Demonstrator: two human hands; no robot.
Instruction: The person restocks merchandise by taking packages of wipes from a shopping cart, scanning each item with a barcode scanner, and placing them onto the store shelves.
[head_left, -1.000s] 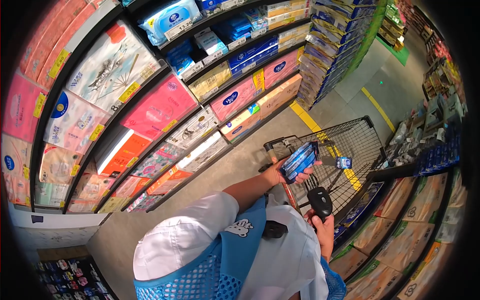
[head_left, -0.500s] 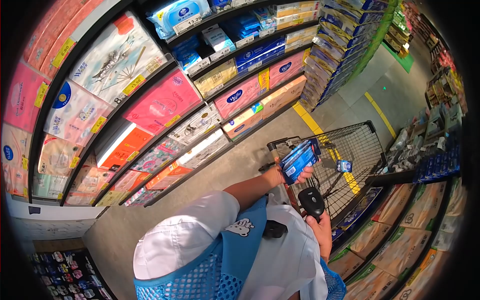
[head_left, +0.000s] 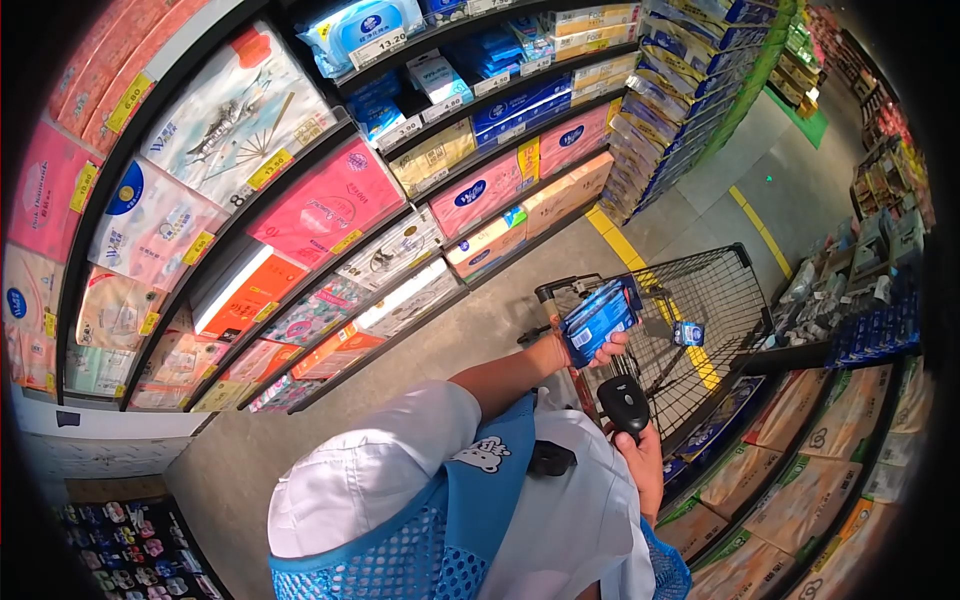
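Observation:
My left hand (head_left: 609, 349) is wrapped round a blue packet (head_left: 598, 322), which shows a white barcode label near its lower left end. The packet is held above the near end of a black wire shopping cart (head_left: 745, 262). Below it, my right hand (head_left: 645, 462) grips a black handheld scanner (head_left: 624, 404), whose rounded head points up toward the packet without touching it. Another small blue packet (head_left: 688, 333) lies in the cart.
Shelves of tissue packs (head_left: 325, 197) with price tags run along the left. Hanging blue and yellow packets (head_left: 655, 130) end that row. Brown packs (head_left: 802, 488) fill shelves at the right. Yellow lines (head_left: 760, 230) mark the grey floor.
The scanner has shifted a little to the left and its head has turned toward the packet. The packet's barcode side now faces up more. The view has shifted slightly.

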